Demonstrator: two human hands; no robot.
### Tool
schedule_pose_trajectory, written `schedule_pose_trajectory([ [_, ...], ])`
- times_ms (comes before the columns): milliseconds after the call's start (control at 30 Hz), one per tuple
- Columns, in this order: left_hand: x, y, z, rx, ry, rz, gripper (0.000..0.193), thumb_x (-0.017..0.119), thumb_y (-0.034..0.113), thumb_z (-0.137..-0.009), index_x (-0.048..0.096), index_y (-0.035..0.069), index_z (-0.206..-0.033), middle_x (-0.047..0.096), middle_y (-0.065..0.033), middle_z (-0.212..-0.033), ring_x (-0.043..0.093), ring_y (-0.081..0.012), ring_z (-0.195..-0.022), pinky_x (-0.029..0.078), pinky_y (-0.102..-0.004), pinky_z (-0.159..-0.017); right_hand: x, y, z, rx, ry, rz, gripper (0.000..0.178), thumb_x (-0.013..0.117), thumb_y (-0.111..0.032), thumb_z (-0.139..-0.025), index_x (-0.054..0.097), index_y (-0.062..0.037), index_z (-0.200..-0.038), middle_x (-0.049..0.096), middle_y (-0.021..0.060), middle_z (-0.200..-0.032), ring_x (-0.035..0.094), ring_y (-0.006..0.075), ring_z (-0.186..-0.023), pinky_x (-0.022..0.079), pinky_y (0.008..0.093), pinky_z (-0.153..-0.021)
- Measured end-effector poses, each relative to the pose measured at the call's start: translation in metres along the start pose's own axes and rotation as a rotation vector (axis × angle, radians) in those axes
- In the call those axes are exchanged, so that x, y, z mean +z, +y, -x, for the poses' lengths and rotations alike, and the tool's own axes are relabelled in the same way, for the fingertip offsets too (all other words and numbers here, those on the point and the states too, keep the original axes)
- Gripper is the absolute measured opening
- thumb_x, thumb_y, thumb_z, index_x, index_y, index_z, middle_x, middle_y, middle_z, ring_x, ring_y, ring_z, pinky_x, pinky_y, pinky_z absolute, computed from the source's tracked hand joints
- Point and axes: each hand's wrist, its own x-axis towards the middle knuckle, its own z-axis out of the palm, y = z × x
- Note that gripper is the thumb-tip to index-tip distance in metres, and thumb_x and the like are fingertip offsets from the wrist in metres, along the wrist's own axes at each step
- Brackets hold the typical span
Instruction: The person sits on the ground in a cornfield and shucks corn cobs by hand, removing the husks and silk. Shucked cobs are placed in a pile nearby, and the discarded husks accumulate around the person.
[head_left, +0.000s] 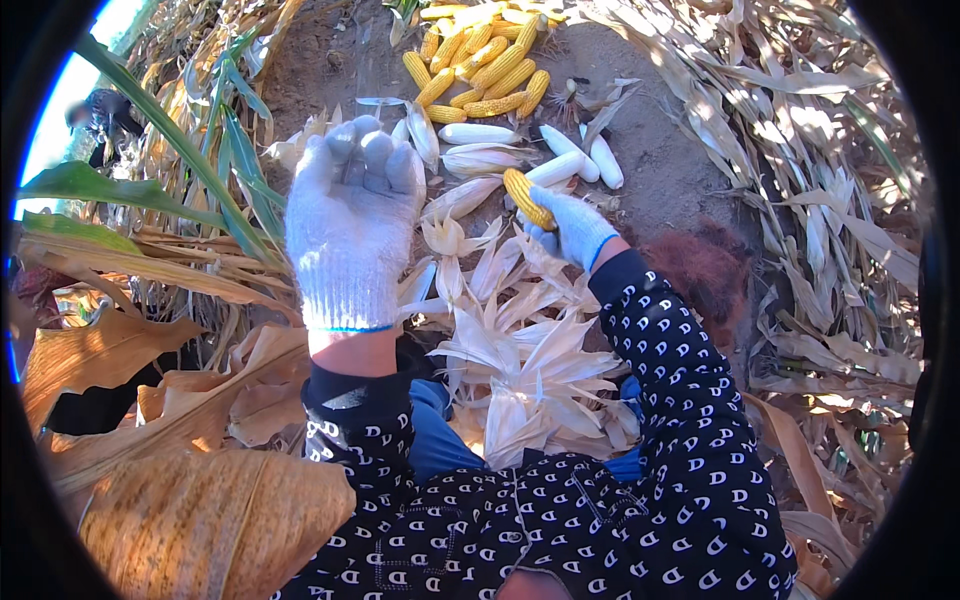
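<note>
My right hand, in a white knit glove with a blue cuff edge, grips a bare yellow corn cob that tilts up and to the left. On the left my left hand is raised in a matching glove, palm up, with greyish fingers partly bent; no object shows in it. Between and below the hands spreads a heap of pale dry husks. Several white ears lie just beyond, among them a white cob and a partly husked ear.
A pile of yellow cobs lies on bare soil at the far middle. Reddish-brown corn silk sits right of my right forearm. Dry stalks line the right side. Large brown leaves and green blades crowd the left. A person is at the far left.
</note>
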Motion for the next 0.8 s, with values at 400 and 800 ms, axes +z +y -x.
schedule_pose_trajectory([
  [400, -0.021, 0.004, -0.049, -0.096, -0.027, -0.020, 0.028, 0.054, 0.026, -0.110, 0.069, 0.002, -0.107, 0.075, -0.0167, -0.113, 0.074, -0.0273, -0.094, 0.062, -0.0474, -0.087, -0.043, 0.029, -0.183, -0.271, 0.315, 0.075, 0.031, 0.062, -0.031, -0.103, 0.068, -0.0049, -0.118, 0.073, 0.0134, -0.102, 0.071, 0.0279, -0.092, 0.057, 0.0373, -0.077],
  [800, -0.013, -0.015, -0.061, -0.247, -0.012, -0.056, 0.032, 0.059, 0.032, -0.109, 0.071, 0.002, -0.106, 0.075, -0.0168, -0.112, 0.071, -0.0274, -0.095, 0.061, -0.0447, -0.087, -0.030, 0.079, -0.233, 0.043, 0.777, 0.067, 0.071, 0.092, -0.036, -0.071, 0.068, 0.0085, -0.121, 0.076, 0.0214, -0.113, 0.076, 0.0260, -0.103, 0.059, 0.0363, -0.091],
])
